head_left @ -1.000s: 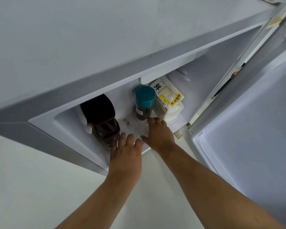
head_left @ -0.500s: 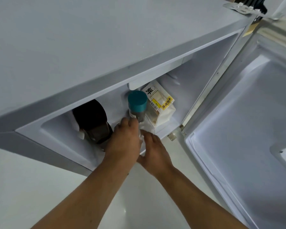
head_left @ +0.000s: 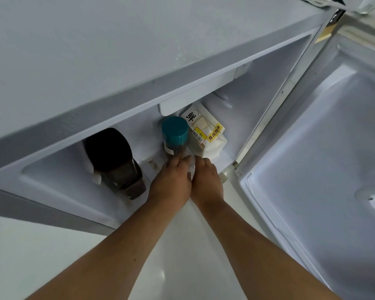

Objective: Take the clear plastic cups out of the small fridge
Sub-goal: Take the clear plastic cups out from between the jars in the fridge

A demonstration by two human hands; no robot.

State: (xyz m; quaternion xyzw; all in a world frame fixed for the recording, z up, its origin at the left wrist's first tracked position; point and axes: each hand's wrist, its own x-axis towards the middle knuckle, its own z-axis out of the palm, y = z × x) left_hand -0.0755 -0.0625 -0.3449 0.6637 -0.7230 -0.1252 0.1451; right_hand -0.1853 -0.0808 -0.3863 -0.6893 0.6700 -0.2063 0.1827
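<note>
At the left end of the fridge (head_left: pixel 59 182) floor I see a dark jug (head_left: pixel 115 161), untouched. My left hand (head_left: pixel 171 182) and right hand (head_left: pixel 207 182) are pressed close together at the front edge, both wrapped around the clear cups (head_left: pixel 191 167), of which only a sliver shows between them; how many, I cannot tell. Just behind stands a jar with a teal lid (head_left: pixel 175 135), then a bread bag (head_left: pixel 206 133) to the right. I judge the cups light, thin and easily crushed, so I'd hold the sides gently, near the rim.
</note>
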